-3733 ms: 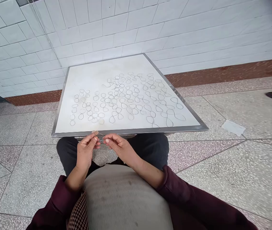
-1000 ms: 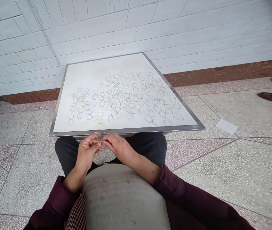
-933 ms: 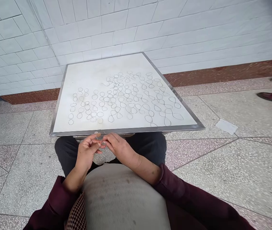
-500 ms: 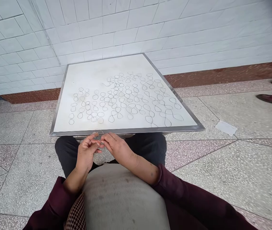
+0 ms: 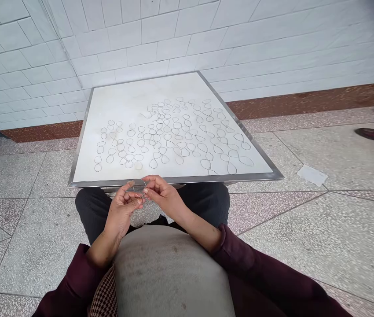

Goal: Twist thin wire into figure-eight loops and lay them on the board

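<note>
Our L hand (image 5: 120,211) & R hand (image 5: 162,196) pinch thin wire loop (image 5: 139,185), narrow grip, at desk (image 5: 174,179) 6 o'clock edge.
Light, springy, bends easily: hold at pinched end. Wire figure-eights (image 5: 174,141) lie at 12 o'clock.

Both hands meet, fingertips (image 5: 148,190) pinching.
Left hand (image 5: 120,210) turns palm-inward; right hand (image 5: 163,197) faces it, knuckles up.

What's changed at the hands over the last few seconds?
The right hand has lifted toward the board's front edge, and the left hand has risen slightly. Both still hold the small wire loop at the fingertips; nothing was visibly let go. The wire figure-eights on the white board look unchanged.
</note>
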{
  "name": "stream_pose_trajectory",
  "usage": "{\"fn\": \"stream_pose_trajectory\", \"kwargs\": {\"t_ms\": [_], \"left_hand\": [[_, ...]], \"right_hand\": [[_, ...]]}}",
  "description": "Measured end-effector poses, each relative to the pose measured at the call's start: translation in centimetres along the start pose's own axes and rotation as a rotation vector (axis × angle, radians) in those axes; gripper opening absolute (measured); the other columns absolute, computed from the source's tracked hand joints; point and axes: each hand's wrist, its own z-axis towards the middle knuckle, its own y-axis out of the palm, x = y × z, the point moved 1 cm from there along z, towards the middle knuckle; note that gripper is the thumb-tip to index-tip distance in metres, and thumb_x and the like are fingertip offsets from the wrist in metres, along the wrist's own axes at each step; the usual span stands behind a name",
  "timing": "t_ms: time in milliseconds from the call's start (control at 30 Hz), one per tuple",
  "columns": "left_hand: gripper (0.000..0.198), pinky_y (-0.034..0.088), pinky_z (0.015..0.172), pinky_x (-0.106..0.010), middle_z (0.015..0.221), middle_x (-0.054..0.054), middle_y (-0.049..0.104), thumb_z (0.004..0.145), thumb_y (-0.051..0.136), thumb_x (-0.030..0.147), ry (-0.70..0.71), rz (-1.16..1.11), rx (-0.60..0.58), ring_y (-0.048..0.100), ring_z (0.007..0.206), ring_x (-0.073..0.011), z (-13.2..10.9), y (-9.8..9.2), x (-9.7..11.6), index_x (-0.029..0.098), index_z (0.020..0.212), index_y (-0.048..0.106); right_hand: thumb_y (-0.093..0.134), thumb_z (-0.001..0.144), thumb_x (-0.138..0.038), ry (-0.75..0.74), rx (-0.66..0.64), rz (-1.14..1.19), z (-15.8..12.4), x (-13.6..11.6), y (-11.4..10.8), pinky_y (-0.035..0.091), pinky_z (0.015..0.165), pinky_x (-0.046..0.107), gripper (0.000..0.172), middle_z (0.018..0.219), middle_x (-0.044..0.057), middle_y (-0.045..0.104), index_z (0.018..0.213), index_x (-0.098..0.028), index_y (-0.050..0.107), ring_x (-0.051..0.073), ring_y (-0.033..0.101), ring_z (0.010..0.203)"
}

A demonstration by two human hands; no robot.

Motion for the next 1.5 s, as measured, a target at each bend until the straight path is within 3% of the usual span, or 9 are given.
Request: {"fn": "stream_pose_trajectory", "kwargs": {"t_ms": [233, 667, 933, 1200, 1500], "left_hand": [[0.053, 0.049, 0.070, -0.026, 0.078, 0.002, 0.070, 0.065, 0.084, 0.017, 0.057, -0.012, -0.014, 0.065, 0.073, -0.0129, 0.34, 0.09, -0.74, 0.020, 0.114, 0.062], [0.049, 0.052, 0.061, -0.023, 0.074, 0.001, 0.069, 0.062, 0.086, 0.023, -0.017, 0.097, 0.006, 0.067, 0.073, -0.0150, 0.30, 0.02, -0.34, 0.018, 0.106, 0.065], [0.045, 0.052, 0.056, -0.022, 0.075, 0.000, 0.070, 0.063, 0.086, 0.026, 0.024, 0.145, 0.036, 0.067, 0.072, -0.0150, 0.53, -0.54, -0.75, 0.018, 0.103, 0.067], [0.049, 0.051, 0.053, -0.019, 0.072, 0.003, 0.066, 0.061, 0.088, 0.027, -0.019, 0.044, 0.070, 0.063, 0.062, -0.0095, 0.66, -0.66, -0.43, 0.018, 0.105, 0.068], [0.050, 0.058, 0.063, -0.023, 0.079, -0.001, 0.072, 0.061, 0.089, 0.025, -0.067, -0.022, 0.038, 0.068, 0.072, -0.0131, 0.73, -0.52, -0.33, 0.017, 0.106, 0.069]], "right_hand": [[0.062, 0.084, -0.030, -0.035, 0.017, -0.066, -0.39, 0.09, 0.07, 0.050, 0.065, 0.029, 0.028, 0.075, -0.003, 0.059, 0.111, -0.026, 0.065, 0.013, 0.056, 0.066], [0.059, 0.087, -0.023, -0.103, -0.022, -0.175, -0.63, 0.54, 0.21, 0.050, 0.069, 0.032, 0.028, 0.076, -0.002, 0.064, 0.115, -0.027, 0.065, 0.016, 0.062, 0.070], [0.058, 0.088, -0.024, -0.156, -0.034, -0.182, -0.52, 0.44, 0.22, 0.052, 0.073, 0.033, 0.026, 0.080, 0.000, 0.067, 0.112, -0.028, 0.068, 0.017, 0.065, 0.076], [0.067, 0.082, -0.022, -0.123, -0.118, -0.128, -0.47, 0.67, 0.51, 0.056, 0.078, 0.035, 0.039, 0.094, 0.001, 0.067, 0.120, -0.028, 0.064, 0.016, 0.065, 0.083], [0.064, 0.081, -0.020, -0.089, -0.040, -0.203, -0.32, 0.85, 0.45, 0.056, 0.073, 0.032, 0.032, 0.096, 0.003, 0.067, 0.112, -0.025, 0.068, 0.017, 0.065, 0.086]]}}
